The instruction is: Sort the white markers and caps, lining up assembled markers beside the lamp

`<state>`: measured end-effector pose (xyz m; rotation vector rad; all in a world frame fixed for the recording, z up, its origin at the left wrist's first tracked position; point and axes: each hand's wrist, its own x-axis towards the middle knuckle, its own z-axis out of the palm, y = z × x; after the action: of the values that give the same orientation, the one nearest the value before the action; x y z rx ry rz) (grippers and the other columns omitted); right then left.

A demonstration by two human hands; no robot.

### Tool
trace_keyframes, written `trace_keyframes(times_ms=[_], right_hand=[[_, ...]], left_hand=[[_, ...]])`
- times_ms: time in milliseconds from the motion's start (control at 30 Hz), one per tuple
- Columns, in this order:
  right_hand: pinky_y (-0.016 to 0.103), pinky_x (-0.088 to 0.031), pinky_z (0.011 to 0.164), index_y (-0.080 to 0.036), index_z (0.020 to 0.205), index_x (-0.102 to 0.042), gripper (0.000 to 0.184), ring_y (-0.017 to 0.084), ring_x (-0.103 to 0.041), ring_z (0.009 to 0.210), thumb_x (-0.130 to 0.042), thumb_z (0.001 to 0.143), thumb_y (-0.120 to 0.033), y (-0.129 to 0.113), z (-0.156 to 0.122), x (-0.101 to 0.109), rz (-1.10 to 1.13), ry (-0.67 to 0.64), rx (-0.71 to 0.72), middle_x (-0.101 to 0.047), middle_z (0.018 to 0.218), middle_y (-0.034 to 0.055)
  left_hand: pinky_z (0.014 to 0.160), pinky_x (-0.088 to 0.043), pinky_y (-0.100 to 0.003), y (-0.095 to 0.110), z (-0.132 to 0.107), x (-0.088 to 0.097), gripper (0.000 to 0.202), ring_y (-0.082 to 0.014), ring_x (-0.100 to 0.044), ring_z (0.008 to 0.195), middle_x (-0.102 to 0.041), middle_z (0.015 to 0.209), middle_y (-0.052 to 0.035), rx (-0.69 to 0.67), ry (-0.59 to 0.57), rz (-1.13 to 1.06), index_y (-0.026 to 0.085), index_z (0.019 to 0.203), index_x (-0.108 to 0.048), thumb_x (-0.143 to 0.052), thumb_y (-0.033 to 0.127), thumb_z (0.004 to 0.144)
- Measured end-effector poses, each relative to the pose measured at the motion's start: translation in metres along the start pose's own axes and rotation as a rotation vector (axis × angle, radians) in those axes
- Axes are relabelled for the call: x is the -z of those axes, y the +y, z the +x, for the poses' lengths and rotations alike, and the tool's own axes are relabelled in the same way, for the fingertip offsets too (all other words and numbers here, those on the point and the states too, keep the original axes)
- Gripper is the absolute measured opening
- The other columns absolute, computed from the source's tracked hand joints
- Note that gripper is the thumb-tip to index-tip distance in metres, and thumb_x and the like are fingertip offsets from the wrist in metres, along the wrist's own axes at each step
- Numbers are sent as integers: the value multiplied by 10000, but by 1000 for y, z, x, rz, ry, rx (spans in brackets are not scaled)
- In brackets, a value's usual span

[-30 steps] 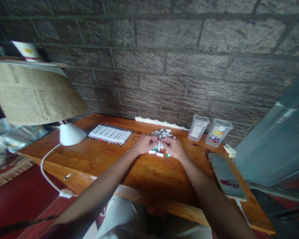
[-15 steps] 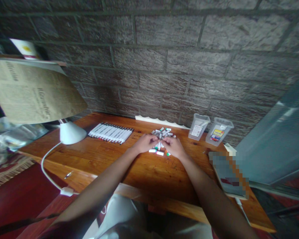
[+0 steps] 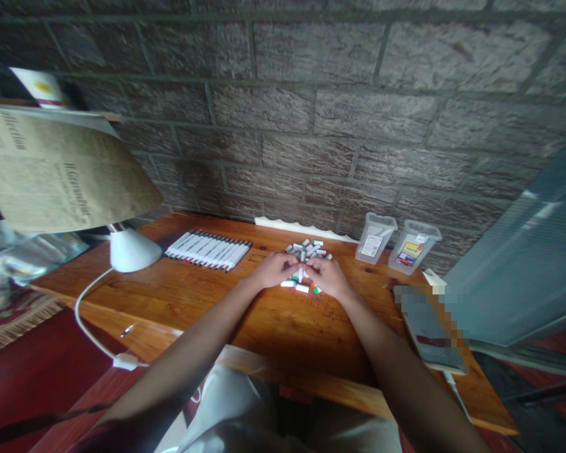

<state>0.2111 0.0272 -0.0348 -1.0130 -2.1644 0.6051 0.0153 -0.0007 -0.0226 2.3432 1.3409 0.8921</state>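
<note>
A heap of short white marker caps (image 3: 303,256) with coloured ends, some green, lies on the wooden desk (image 3: 283,324). My left hand (image 3: 276,270) rests at the heap's left side, fingers curled in among the caps. From the right, my right hand (image 3: 330,277) reaches in the same way, thumb and fingers drawn together. The two sets of fingertips nearly meet over the caps; what they pinch is too small and partly hidden. Several caps lie just in front, one white cap (image 3: 302,288) with a pink end among them. Left of the hands, white markers (image 3: 209,250) lie side by side in a row.
Two clear plastic containers (image 3: 376,238) stand at the back right. A tablet-like device (image 3: 429,327), partly pixelated, lies at the right edge with a cable. A lamp (image 3: 134,250) with a newsprint shade stands left. A white wavy strip (image 3: 306,229) runs along the brick wall.
The whole view has shifted slightly, so things sit a little higher and further left. Both hands stay at the caps with almost the same pose.
</note>
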Motion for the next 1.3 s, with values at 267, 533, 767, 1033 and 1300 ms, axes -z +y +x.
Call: trace_keyframes(times_ms=[267,533,767,1033,1300], right_hand=[[213,-357,560,-184,791,-683,219,114,-550,588,-543,861,-337,2,1,-1,11,-13,1,-671,678,3],[216,-374,585,-188,809,-687,216,119,-575,608,-538,867,-332,1,1,0,-17,-31,-8,-682,691,9],[213,-349,562,-187,786,-684,207,117,-571,607,-527,866,-298,-4,0,4,-42,-60,-13,-672,683,3],[208,-339,550,-191,787,-677,213,107,-551,576,-538,871,-330,-3,-1,3,-55,-41,1,-658,648,-6],[208,-339,547,-194,784,-677,216,110,-551,575,-549,871,-346,-2,0,2,-64,-32,7,-664,647,-6]], left_hand=[[600,-363,-202,4,0,1,364,-103,-537,632,-636,677,-1,23,-5,-27,137,747,-657,-502,431,895],[595,-367,-210,3,0,0,366,-103,-522,613,-624,662,0,25,-23,-43,134,748,-652,-501,433,894],[618,-385,-211,5,0,1,357,-109,-538,640,-644,694,-7,27,-28,-63,133,772,-663,-506,430,891],[622,-393,-212,8,1,3,345,-112,-536,644,-641,693,-6,33,-38,-79,134,755,-654,-523,432,870],[618,-393,-210,9,1,4,355,-106,-512,628,-627,674,-3,18,-38,-82,134,738,-635,-511,440,870]])
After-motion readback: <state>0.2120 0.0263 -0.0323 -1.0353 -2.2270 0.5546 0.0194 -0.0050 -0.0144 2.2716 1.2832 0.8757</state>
